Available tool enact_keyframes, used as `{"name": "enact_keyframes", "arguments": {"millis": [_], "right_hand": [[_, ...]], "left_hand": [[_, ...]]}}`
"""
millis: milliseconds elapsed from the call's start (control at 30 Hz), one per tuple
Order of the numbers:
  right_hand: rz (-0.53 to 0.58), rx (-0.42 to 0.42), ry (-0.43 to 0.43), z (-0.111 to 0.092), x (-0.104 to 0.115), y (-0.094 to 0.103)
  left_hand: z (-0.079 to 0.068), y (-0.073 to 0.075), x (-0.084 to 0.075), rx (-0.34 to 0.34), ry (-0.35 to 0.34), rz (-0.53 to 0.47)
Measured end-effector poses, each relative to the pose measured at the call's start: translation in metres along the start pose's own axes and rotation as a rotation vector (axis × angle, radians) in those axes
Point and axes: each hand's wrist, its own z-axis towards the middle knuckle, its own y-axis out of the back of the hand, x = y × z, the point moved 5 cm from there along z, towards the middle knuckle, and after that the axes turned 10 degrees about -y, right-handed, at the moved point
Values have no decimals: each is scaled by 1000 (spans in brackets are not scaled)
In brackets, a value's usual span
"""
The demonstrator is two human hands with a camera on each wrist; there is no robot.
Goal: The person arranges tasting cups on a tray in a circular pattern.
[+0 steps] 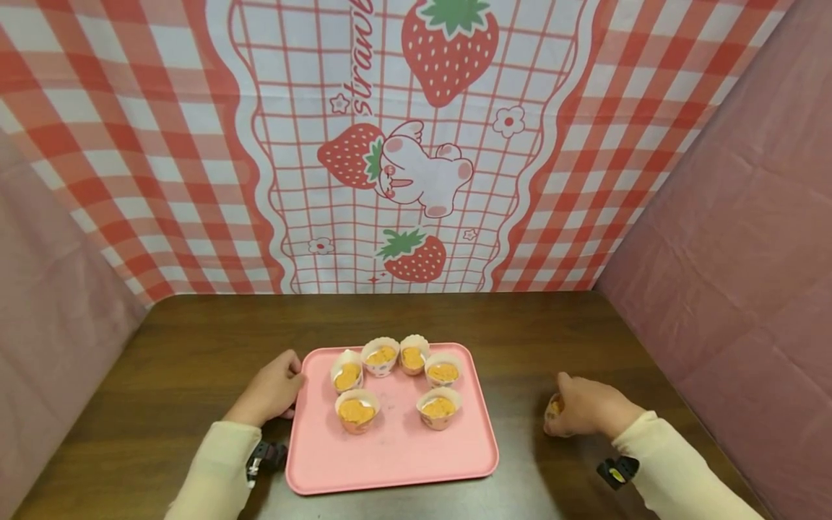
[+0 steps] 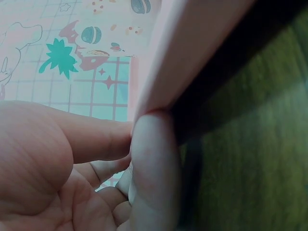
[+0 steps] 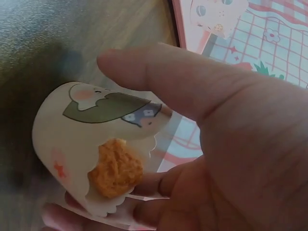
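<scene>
My left hand (image 1: 273, 386) pinches the left rim of a pink tray (image 1: 390, 462); in the left wrist view the thumb and a finger (image 2: 154, 159) meet at that rim. Several small cupcakes in scalloped paper cups stand on the tray, among them one at the front left (image 1: 356, 412) and one at the front right (image 1: 438, 408). To the right of the tray, my right hand (image 1: 588, 406) is curled round another cupcake (image 3: 115, 168) low over the table. Its printed paper cup (image 3: 62, 130) lies between thumb and fingers. The hand partly hides this cupcake in the head view.
A dark wooden table (image 1: 214, 325) carries the tray. Behind it hangs a red-and-white checked cloth (image 1: 416, 202) with strawberry prints. Pink cloth walls stand at the left (image 1: 58, 267) and at the right (image 1: 728, 238).
</scene>
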Motion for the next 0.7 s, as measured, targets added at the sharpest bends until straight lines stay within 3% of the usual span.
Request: {"name": "enact_keyframes", "arguments": {"millis": [167,433,700], "right_hand": [[21,-6,0,-3,-5,-3],[96,-86,8,-2,-8,1],[48,-203,38,-4,0,6]], "left_hand": [[0,0,-1,-2,-3,2],[0,0,-1,-14,-4,5],[0,0,-1,-9,4,9]]}}
